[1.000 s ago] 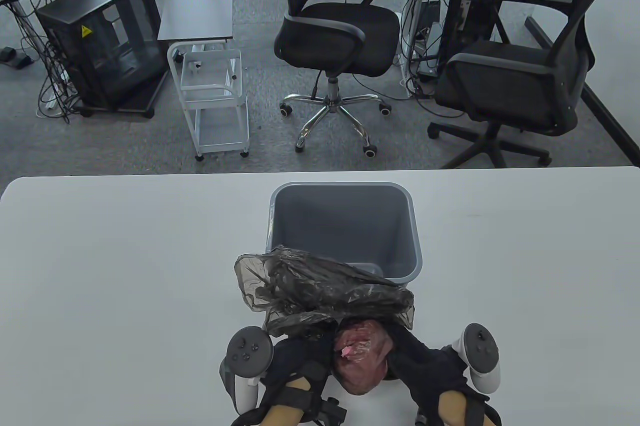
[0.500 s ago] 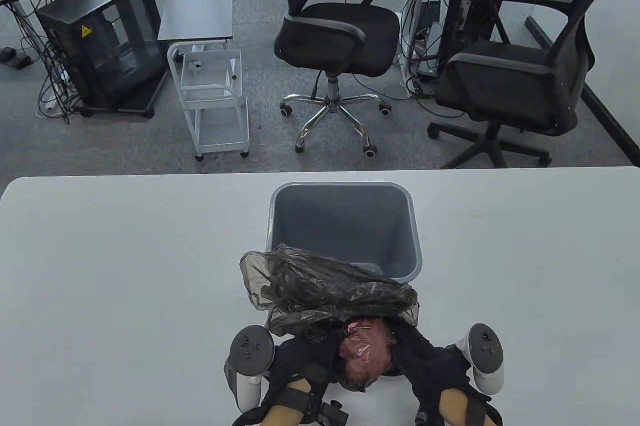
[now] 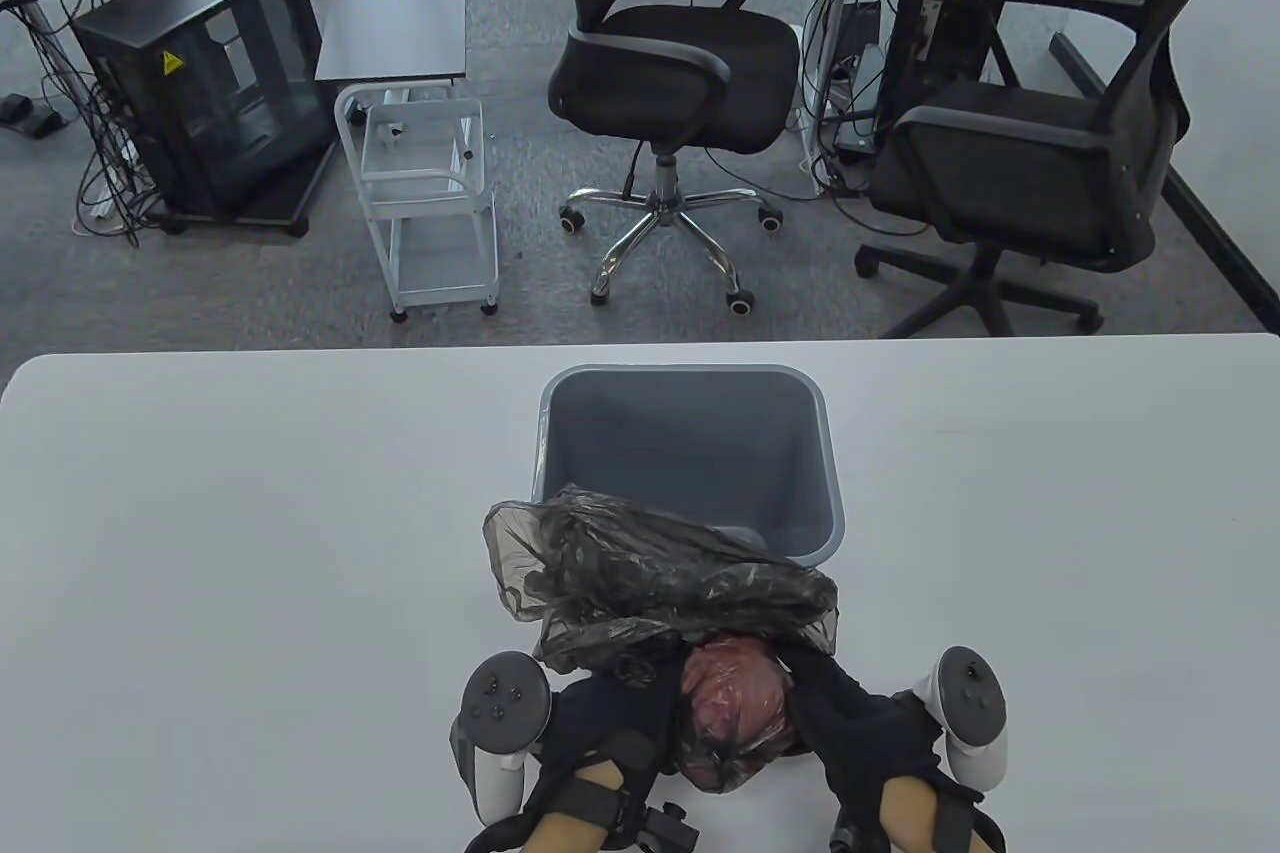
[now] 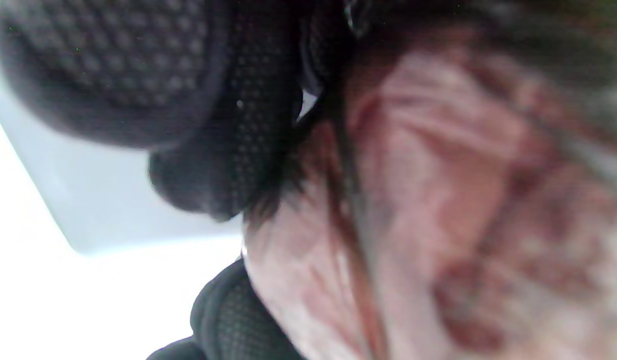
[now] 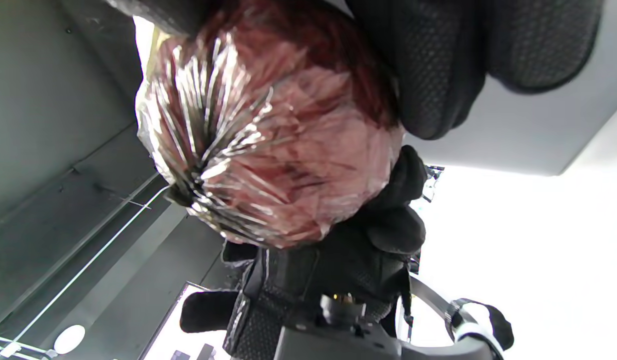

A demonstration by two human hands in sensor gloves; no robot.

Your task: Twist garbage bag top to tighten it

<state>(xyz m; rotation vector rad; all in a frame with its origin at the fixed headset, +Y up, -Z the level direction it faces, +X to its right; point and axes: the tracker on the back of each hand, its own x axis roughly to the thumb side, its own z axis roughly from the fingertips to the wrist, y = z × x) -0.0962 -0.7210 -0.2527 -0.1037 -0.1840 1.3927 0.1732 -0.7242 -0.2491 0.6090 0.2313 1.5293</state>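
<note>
Both hands, left hand [image 3: 600, 718] and right hand [image 3: 850, 723], grip the garbage bag [image 3: 730, 703] bulge between them

Both hands come in from the near edge, close together, each with a tracker on its back. The left hand [image 3: 600, 718] curls its gloved fingers [image 4: 228, 150] against the bag [image 3: 730, 708] from the left. The right hand [image 3: 860, 728] presses on it from the right, fingers [image 5: 433, 75] wrapped over the bundle.
</note>
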